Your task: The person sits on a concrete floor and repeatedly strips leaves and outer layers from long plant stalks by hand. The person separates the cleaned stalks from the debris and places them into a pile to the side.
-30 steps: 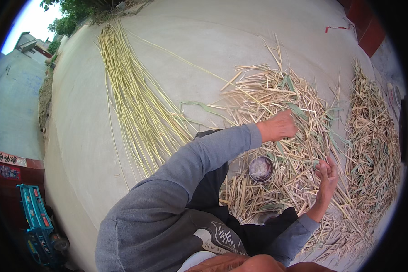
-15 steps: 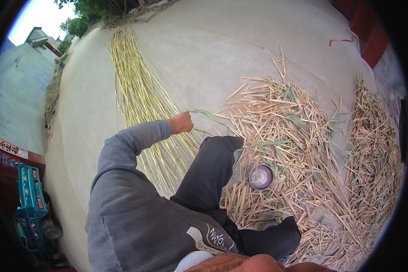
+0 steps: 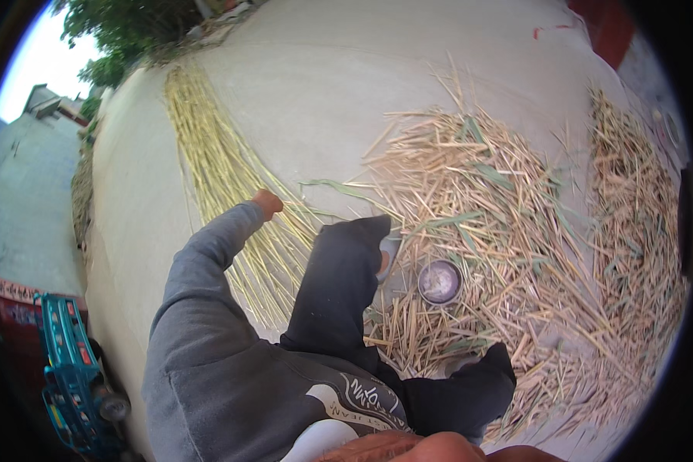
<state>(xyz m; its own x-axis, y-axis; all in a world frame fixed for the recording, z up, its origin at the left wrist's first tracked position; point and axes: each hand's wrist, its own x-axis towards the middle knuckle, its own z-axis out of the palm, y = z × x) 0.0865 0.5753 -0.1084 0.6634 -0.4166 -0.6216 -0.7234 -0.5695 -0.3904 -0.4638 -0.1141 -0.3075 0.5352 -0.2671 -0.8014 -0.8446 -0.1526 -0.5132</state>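
My left hand (image 3: 268, 204) is stretched out over the right side of a long spread of thin yellow-green stalks (image 3: 223, 169) on the ground. Its fingers look curled closed. Whether a stalk is in them is too small and blurred to make out. Just right of the hand, a green leaf strip (image 3: 339, 186) reaches out from a broad heap of cut, straw-coloured stalk pieces (image 3: 454, 169). My right hand is out of sight.
A round bowl (image 3: 440, 282) with pale contents stands among the cut pieces beside my bent legs (image 3: 335, 269). Another heap of dry stalks (image 3: 631, 231) lies along the right. A teal vehicle (image 3: 73, 354) is at the lower left, near a pale wall (image 3: 35, 200).
My left hand has moved left, away from the leaf strip and over the stalks. The whole view has shifted slightly too.
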